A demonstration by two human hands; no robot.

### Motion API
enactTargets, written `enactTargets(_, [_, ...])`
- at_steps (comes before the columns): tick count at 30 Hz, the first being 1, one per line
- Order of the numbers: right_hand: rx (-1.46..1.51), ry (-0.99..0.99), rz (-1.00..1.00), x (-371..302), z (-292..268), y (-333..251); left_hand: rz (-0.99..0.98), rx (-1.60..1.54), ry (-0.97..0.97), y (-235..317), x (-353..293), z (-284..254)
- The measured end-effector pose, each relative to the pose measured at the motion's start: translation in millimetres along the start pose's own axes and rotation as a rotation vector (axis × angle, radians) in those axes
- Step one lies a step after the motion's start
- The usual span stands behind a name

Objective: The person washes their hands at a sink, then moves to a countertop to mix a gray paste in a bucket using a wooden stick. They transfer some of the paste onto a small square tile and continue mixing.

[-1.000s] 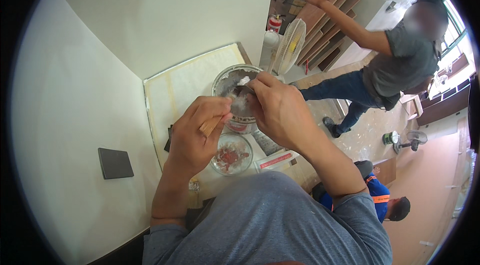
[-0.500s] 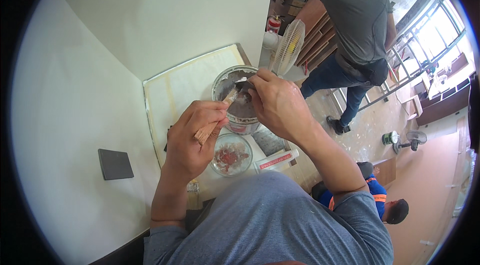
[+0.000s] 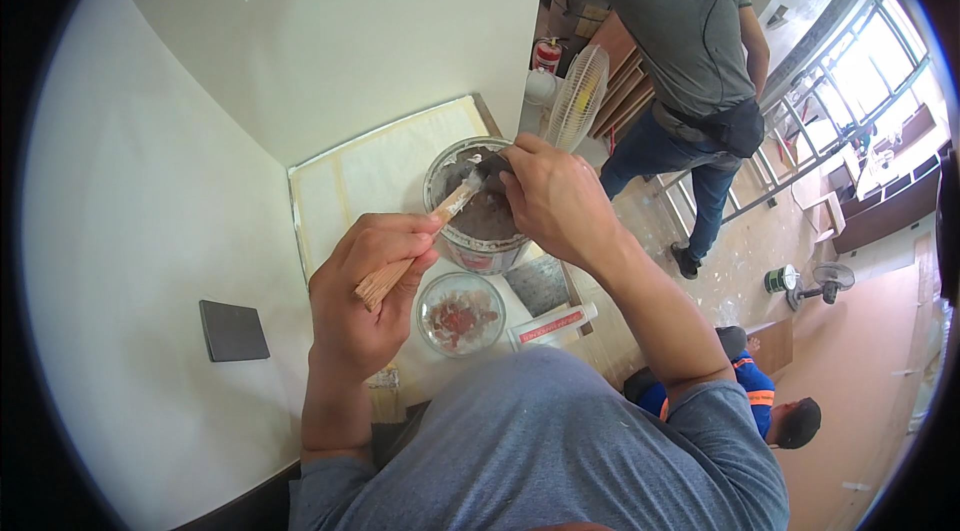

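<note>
Above a round tub (image 3: 463, 259) of grey paste (image 3: 492, 219), both hands are closed on tools. My left hand (image 3: 365, 286) grips a flat wooden stick (image 3: 452, 211) that slants up to the right, its far end smeared with whitish paste. In my right hand (image 3: 562, 199) is a dark flat scraper (image 3: 491, 169), mostly hidden by the fingers. Its blade meets the coated end of the stick over the tub's mouth. Just in front of the tub lies a round clear lid (image 3: 462, 315) with reddish and white residue.
A white tube (image 3: 553, 325) and a grey metal plate (image 3: 538, 285) lie right of the lid on the covered surface (image 3: 345, 181). White walls stand left and ahead. Right are a fan (image 3: 578, 96), a standing person (image 3: 670, 51), a ladder (image 3: 795, 153) and a low person (image 3: 755, 386).
My left hand has drawn down and left with the stick, its coated end now against the scraper's edge. The standing person has shifted slightly left.
</note>
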State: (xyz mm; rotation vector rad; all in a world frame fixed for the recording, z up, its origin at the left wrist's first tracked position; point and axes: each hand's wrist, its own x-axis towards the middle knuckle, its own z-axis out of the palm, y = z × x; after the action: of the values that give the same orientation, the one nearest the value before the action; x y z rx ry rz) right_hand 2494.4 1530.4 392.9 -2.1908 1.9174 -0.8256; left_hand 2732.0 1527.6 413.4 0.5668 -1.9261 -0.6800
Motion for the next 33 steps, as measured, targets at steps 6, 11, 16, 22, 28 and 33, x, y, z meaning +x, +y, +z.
enactTargets(6, [-0.03,0.052,-0.028,4.2,4.4,5.2,-0.029,-0.002,0.006,7.7,-1.8,-10.2])
enactTargets(11, [-0.016,-0.039,0.061,8.7,1.4,6.1,-0.132,-0.151,0.101,22.8,-7.2,-16.9])
enactTargets(16, [-0.009,0.016,0.062,10.6,-14.4,4.6,-0.172,-0.053,0.067,14.4,-6.0,-13.4])
enactTargets(22, [-0.023,0.003,0.01,0.9,-25.8,-3.3,-0.164,0.029,-0.066,2.5,-0.9,-1.7])
enactTargets(28, [-0.061,0.052,-0.059,-8.1,-30.7,-15.4,-0.122,0.067,-0.13,-0.5,3.8,8.4])
enactTargets(33, [-0.021,0.056,-0.106,-11.4,-29.2,-24.1,-0.104,0.094,-0.136,-1.6,3.6,10.1])
